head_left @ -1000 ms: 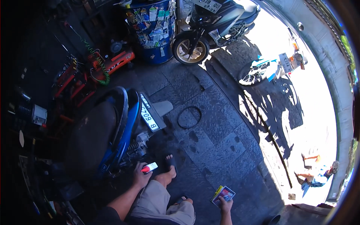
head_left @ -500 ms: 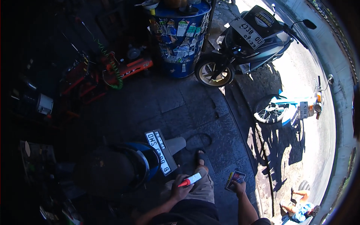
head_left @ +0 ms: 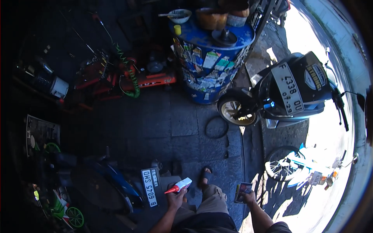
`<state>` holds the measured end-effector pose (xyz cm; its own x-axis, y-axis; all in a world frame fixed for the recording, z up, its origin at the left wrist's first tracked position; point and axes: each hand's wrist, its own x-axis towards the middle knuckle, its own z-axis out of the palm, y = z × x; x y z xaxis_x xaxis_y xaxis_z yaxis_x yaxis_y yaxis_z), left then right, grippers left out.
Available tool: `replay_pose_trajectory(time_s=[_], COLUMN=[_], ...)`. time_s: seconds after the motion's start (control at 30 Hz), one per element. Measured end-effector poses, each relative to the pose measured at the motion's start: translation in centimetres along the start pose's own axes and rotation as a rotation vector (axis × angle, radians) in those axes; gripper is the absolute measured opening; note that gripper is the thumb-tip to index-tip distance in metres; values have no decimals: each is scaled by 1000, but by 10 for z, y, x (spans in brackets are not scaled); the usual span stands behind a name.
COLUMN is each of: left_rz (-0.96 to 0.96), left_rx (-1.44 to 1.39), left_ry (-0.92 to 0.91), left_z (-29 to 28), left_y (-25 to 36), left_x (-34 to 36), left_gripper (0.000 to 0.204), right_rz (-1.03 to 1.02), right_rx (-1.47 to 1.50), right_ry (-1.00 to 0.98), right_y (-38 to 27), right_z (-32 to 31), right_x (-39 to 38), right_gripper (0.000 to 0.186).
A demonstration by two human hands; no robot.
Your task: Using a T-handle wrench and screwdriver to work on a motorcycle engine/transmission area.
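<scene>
My left hand (head_left: pixel 176 198) is closed around a small white squeeze tube (head_left: pixel 184 183) with a pointed red nozzle. The nozzle points left, toward the licence plate (head_left: pixel 150 187) at the rear of a dark blue motorcycle (head_left: pixel 118 185). In my right hand (head_left: pixel 249 197), held out to the right of my knee, is a small flat rectangular packet (head_left: pixel 238 193) with a dark, colourful print. The fingers partly cover it, and its contents cannot be made out. Neither hand touches the motorcycle.
A blue drum (head_left: pixel 210 66) carries bowls and a pot. Left of it lies a red air compressor (head_left: pixel 147 81) with a coiled green hose (head_left: pixel 134 87). A black scooter (head_left: pixel 287 87) and a light-blue motorcycle (head_left: pixel 299 167) stand right. A ring-shaped tyre (head_left: pixel 217 127) lies on the floor.
My view has swung, so the drum and scooter show lower and farther right. The tube has shifted left and stays in my left hand; the packet stays in my right.
</scene>
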<state>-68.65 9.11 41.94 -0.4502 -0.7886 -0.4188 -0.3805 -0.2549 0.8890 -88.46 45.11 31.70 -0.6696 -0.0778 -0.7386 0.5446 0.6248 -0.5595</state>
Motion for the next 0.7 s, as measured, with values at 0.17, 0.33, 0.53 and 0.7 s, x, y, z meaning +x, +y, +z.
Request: replay_pose_trajectory(time_s=[0.17, 0.33, 0.53, 0.7], left_rz=[125, 136, 99, 123], left_rx=[16, -77, -180, -121], left_ry=[93, 139, 243, 379], left_z=[29, 55, 35, 4], left_y=[-4, 17, 9, 88], left_x=[45, 95, 174, 234], left_gripper=[31, 27, 33, 34], right_rz=[-139, -391, -501, -543], right_rx=[-95, 9, 73, 74], right_ry=[-61, -136, -201, -207], right_y=[-129, -265, -372, -443], right_z=[7, 22, 52, 91], right_x=[29, 41, 78, 86], right_gripper=[35, 38, 38, 40])
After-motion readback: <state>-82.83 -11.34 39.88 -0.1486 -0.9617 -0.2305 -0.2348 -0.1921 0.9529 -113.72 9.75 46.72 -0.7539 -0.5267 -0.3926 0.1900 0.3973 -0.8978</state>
